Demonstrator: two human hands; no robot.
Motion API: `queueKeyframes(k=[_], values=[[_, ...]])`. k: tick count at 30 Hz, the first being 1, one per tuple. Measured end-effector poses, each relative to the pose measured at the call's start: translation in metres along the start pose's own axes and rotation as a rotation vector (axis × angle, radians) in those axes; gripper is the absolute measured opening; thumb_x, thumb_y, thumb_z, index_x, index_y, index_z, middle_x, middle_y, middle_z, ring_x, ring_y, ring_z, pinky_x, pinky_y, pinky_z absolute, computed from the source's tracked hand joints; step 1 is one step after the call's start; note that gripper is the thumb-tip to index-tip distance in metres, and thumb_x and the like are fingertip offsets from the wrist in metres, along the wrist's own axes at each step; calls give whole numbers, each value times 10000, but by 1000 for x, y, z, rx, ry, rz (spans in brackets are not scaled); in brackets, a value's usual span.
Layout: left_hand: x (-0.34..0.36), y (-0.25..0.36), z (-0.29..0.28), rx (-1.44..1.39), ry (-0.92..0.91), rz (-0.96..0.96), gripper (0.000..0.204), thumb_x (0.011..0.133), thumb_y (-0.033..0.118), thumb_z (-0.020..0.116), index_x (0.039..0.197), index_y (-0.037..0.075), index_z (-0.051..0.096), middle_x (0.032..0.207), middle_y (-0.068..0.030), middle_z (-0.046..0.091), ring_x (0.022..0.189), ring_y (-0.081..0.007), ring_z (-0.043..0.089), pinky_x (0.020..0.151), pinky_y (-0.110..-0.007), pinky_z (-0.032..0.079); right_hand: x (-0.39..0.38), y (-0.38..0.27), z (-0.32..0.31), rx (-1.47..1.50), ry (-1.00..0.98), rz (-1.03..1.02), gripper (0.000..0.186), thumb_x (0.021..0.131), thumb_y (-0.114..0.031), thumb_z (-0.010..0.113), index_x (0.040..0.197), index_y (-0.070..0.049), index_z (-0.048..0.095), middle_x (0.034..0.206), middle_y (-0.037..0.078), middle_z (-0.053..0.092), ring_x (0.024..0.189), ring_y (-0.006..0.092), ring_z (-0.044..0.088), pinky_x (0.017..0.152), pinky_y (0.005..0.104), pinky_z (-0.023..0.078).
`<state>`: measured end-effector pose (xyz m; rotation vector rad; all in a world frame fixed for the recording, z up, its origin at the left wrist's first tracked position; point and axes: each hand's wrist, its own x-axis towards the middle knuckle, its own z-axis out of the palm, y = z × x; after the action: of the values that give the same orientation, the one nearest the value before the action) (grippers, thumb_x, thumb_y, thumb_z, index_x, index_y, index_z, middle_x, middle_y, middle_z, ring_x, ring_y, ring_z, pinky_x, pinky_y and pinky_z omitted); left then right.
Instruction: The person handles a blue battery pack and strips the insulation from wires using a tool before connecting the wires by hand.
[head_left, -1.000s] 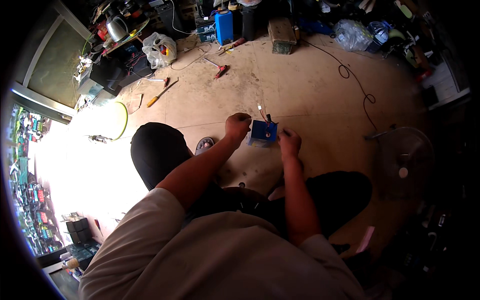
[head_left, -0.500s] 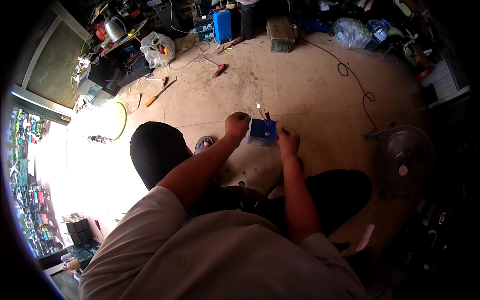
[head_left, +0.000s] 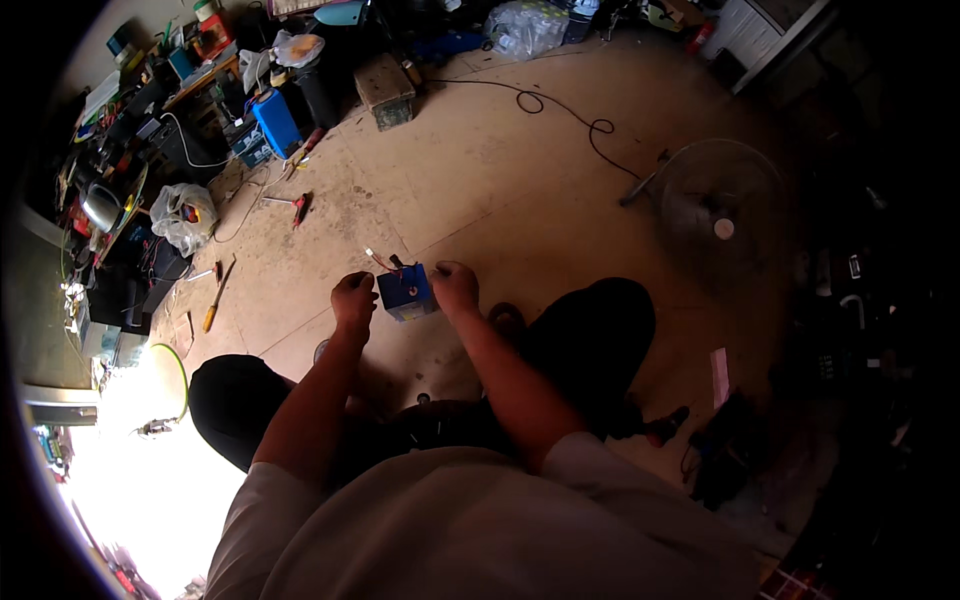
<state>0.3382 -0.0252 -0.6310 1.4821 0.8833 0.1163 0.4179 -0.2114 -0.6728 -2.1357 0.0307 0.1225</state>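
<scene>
A box-shaped blue battery pack sits between my two hands, above or on the floor in front of me; I cannot tell which. Thin wires with a small white connector stick up from its far side, beside a black plug. At its left side, my left hand is closed with curled fingers; whatever they pinch is too small to make out. My right hand is closed at the pack's right edge, its fingertips against it.
Left on the floor lie a yellow-handled screwdriver and a red-handled tool. Farther off stand a blue pack, a plastic bag and a worn block. A fan and a looped cable are at right.
My view has turned to the right, so the floor things shift left and down in it. My right hand has come against the pack's edge; a small gap shows beside my left hand.
</scene>
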Motion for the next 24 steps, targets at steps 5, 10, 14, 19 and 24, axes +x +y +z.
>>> queueKeyframes(k=[5, 10, 14, 19, 24], values=[[-2, 2, 5, 61, -27, -3, 355, 951, 246, 666, 1201, -6, 694, 934, -101, 708, 759, -185, 677, 603, -313, 527, -5, -30, -22, 93, 71, 53, 406, 828, -226, 678, 1158, 6, 724, 1098, 231, 736, 1048, 372, 709, 936, 421, 549], [-2, 2, 13, 61, -9, 39, 301, 924, 216, 665, 1101, -18, 732, 860, -95, 714, 702, -162, 675, 552, -300, 534, 12, -52, -55, 291, 169, 17, 460, 857, -222, 686, 1223, 58, 675, 1191, 272, 699, 1127, 378, 681, 986, 414, 523], [2, -9, 11, 96, 24, 52, 316, 928, 235, 662, 1084, -29, 738, 766, -86, 696, 642, -155, 653, 550, -296, 504, -8, -144, -154, 808, 9, -41, 426, 971, -134, 675, 1344, 52, 589, 1202, 105, 682, 1077, 154, 661, 904, 299, 540], [13, -22, 10, 209, -37, 15, 382, 958, 263, 650, 1226, -8, 676, 966, -98, 707, 797, -180, 677, 619, -308, 521, -24, -200, -308, 710, 119, -268, 496, 982, -155, 682, 1392, 86, 541, 1307, 161, 643, 1195, 202, 619, 1019, 307, 488], [22, -45, 21, 206, 74, 109, 392, 937, 288, 651, 1120, -50, 728, 911, -163, 740, 727, -188, 671, 646, -355, 530, 49, -82, -403, 243, 522, -192, 634, 956, -251, 693, 1454, 80, 483, 1414, 176, 578, 1295, 268, 555, 1114, 367, 411]])
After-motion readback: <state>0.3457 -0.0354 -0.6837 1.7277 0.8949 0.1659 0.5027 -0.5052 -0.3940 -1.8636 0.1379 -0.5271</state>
